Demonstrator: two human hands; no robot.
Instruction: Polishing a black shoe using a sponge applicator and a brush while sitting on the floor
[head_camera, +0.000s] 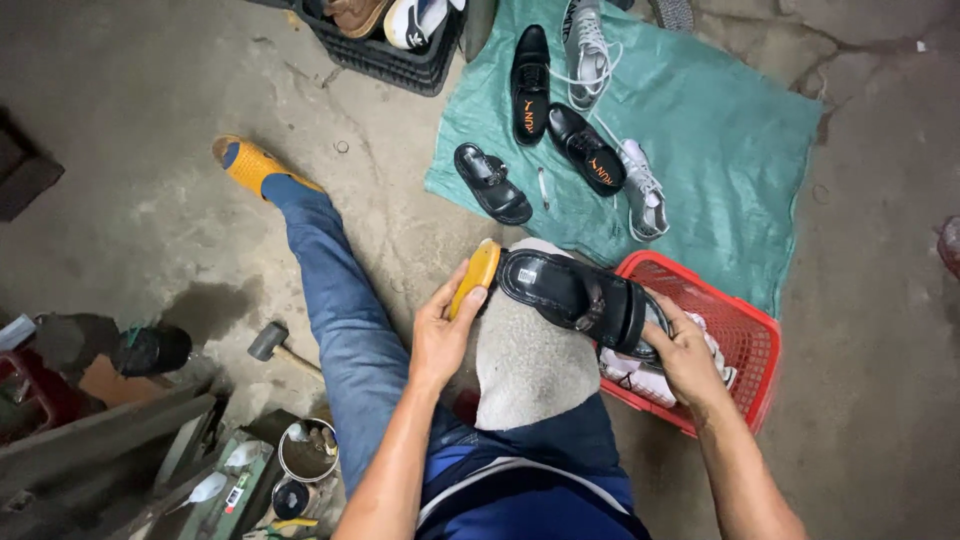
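Head view looks straight down on a seated person: right hand (690, 355) grips a black sandal (580, 295) at its strap end, fingers wrapped round the far edge, thumb on top; left hand (445, 330) is closed around a yellow brush-like block (478, 275), pinched between thumb and curled fingers, and its upper tip sits just beside the sandal's toe end, touching or nearly so, hard to say. Sandal lies over a grey cloth pad (525, 370) on the person's knee, long axis running from upper left down to lower right, toe end toward the left hand, strapped end in the right. So the yellow block is on the sandal's left, and the left hand is the nearer one to the open insole. Behind the right hand a red plastic basket (750, 335) holds pale items, mostly covered by hand and sandal. On a green sheet (720, 140) further off: two black shoes (560, 110), another black sandal (492, 183), a pair of grey sneakers (610, 110). A hammer (275, 345) lies on the concrete floor (150, 150) left of the jeans leg (340, 300). Underside of the held sandal is hidden; the block's working face can't be seen; crate at top edge is cut off.
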